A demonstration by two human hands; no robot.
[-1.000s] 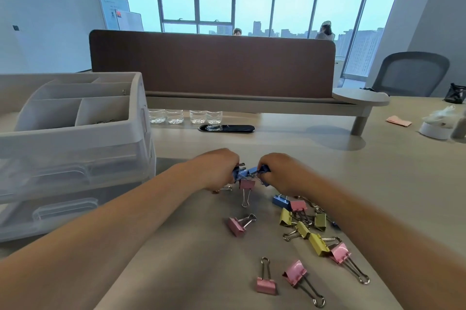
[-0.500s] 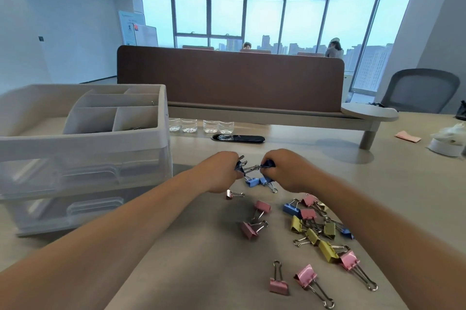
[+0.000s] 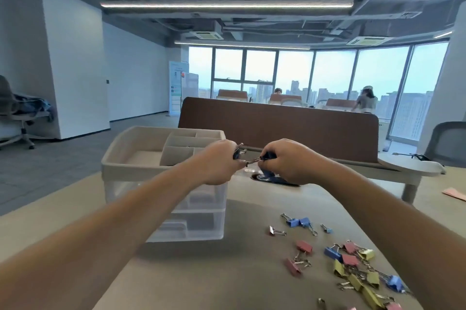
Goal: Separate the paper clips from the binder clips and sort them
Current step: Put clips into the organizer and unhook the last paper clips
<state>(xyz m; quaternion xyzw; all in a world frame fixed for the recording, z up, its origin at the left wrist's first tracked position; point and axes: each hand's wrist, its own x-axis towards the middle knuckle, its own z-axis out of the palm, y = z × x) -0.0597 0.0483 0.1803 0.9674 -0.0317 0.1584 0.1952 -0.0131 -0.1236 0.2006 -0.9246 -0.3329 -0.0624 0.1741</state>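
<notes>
My left hand and my right hand are raised above the table, both closed on a small tangle of dark blue binder clips with silver wire handles stretched between them. The hands hover just right of the white organizer's open top compartments. On the table below lie loose binder clips: two light blue ones, a small pink one, pink ones, and a mixed pile of yellow, pink and blue clips at lower right. I cannot make out any paper clips.
The organizer has clear drawers below its divided tray. A brown desk divider stands behind, with a dark oval item on the table under my right hand. A grey chair is at the right; two people sit far off.
Both hands have lifted the joined blue clips up off the table toward the organizer's top. The view tilted upward, so the loose clips now sit low in the frame.
</notes>
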